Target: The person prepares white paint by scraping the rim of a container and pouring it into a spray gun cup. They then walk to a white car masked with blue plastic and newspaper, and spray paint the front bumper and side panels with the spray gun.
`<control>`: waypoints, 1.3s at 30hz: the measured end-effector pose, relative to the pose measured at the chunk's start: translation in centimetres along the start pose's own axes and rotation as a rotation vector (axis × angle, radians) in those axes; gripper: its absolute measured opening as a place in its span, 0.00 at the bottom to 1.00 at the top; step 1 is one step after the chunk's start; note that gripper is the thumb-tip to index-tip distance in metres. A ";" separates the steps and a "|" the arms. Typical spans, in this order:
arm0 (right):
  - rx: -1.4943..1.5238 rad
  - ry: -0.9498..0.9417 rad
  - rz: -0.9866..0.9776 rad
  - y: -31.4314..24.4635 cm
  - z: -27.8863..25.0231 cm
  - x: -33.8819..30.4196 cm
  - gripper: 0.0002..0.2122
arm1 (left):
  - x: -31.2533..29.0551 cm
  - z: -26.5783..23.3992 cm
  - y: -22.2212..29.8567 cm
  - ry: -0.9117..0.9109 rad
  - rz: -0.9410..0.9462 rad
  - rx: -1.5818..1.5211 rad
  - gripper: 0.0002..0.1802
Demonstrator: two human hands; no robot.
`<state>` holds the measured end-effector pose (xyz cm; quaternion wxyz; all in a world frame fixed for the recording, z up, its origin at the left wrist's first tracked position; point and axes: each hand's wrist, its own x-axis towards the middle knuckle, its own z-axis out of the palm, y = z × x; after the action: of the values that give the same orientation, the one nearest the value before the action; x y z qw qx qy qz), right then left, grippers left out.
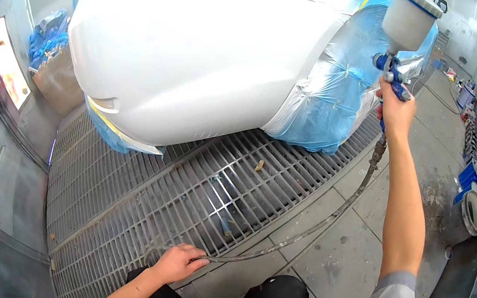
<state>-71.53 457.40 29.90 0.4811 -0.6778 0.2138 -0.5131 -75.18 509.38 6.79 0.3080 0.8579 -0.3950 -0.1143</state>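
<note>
My right hand is closed round the handle of a blue spray gun, raised at the upper right. On top of the gun sits a whitish paint cup with a lid. From the handle an air hose curves down to my left hand, whose fingers are wrapped round it low in front of me. Before me stands a white car body panel, smooth and glossy. Blue masking film covers the parts beside it, close to the gun, with yellow tape along some edges.
Metal floor grating runs under the car, with grey floor slabs to its right. Along the right wall stand a bucket, blue containers and cans. A cardboard box holding crumpled blue film is at the left.
</note>
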 end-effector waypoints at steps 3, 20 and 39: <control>0.004 -0.071 0.004 -0.8 0.8 -3.0 0.18 | -1.1 0.0 -0.9 -0.003 0.020 0.002 0.16; -0.066 -0.179 -0.020 -14.2 6.3 -20.0 0.18 | -12.4 -3.0 -8.2 -0.066 0.132 -0.051 0.16; -0.047 -0.379 -0.125 -22.0 14.0 -34.6 0.13 | -20.9 -5.1 -13.4 -0.074 0.127 -0.038 0.17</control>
<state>-76.58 500.40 31.95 0.4640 -0.7852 0.0890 -0.4003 -78.61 533.91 1.56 0.3162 0.8203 -0.4573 -0.1337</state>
